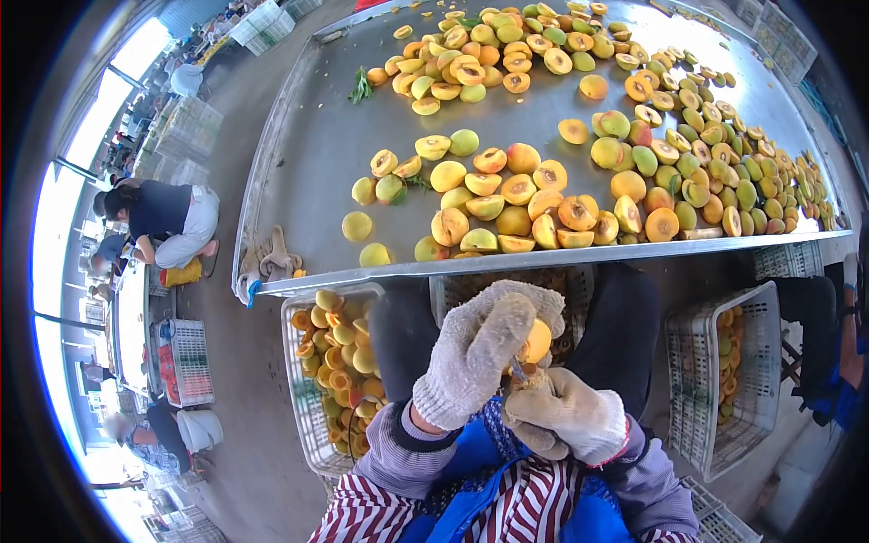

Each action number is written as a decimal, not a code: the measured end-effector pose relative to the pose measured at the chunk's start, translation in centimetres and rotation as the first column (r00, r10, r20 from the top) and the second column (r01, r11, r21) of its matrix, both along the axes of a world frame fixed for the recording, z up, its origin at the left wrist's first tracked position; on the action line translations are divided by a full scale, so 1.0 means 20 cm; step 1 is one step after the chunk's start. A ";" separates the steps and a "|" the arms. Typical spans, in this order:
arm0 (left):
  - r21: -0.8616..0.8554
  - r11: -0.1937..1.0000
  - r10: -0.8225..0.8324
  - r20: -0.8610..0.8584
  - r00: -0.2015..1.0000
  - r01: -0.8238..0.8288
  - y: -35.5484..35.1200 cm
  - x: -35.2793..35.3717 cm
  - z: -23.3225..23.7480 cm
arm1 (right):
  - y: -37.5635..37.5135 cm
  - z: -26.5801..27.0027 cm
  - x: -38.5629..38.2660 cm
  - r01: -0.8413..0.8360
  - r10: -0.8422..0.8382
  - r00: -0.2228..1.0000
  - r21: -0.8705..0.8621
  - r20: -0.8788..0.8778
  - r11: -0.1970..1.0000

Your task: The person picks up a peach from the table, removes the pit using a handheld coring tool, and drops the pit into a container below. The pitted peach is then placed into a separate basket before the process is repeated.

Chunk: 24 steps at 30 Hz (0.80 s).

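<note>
Starting at the left of the frame with a person [186,217] in dark top and pale trousers, bending forward, and, a little lower, with a pale basket [201,362] of red contents. Meeting next the big metal worktop [308,154], stretching from the middle to the upper right. Finding on its lower left corner a crumpled greyish cloth [279,260], and higher up a small sprig of green leaves [360,86]. Finding below, left of centre, a white crate [317,457] full of cut yellow fruit.

Coming then to the lower middle, to two gloved hands, both with fingers bent closed. Gripping in the left hand [480,353] a yellow-orange fruit [537,340], in front of the body, between the dark-clothed legs [405,335]. Holding in the right hand [568,416], just below, a small tool [518,369] with dark metal tip, very near to the fruit; impossible to tell if touching.

Seeing above, on the worktop, a loose group of fruit halves [518,189] in the middle, one more group [466,72] in the upper middle, and to the right a denser heap [697,195].

Ending at the right with a second white crate [751,389], also containing fruit, and with blue clothing [842,380] of another person at the edge.
</note>
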<state>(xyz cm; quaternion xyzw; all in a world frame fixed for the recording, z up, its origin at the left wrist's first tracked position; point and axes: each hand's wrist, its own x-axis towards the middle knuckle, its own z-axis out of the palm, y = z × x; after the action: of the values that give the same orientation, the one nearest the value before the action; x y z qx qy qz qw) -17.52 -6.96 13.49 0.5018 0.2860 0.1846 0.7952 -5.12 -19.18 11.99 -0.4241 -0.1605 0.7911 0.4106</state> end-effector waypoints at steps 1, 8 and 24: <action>0.192 0.981 0.046 -0.038 0.998 -0.038 -0.02 0.03 0.00 | -0.01 0.01 0.00 0.003 -0.003 1.000 0.004 0.002 1.000; 0.764 0.642 -0.190 0.242 0.952 -0.066 0.04 0.06 -0.05 | -0.12 -0.12 -0.02 -0.007 0.061 0.749 0.084 -0.659 0.996; 0.123 0.898 0.417 0.062 0.907 -0.422 0.03 0.01 -0.09 | -0.08 -0.07 0.07 0.007 0.032 0.908 0.091 -0.418 0.996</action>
<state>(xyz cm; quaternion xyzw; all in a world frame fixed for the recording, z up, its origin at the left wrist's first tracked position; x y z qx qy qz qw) -17.32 -6.29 11.59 0.4774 0.3609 0.3788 0.7060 -3.81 -20.85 10.52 -0.2242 -0.1071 0.8582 0.4492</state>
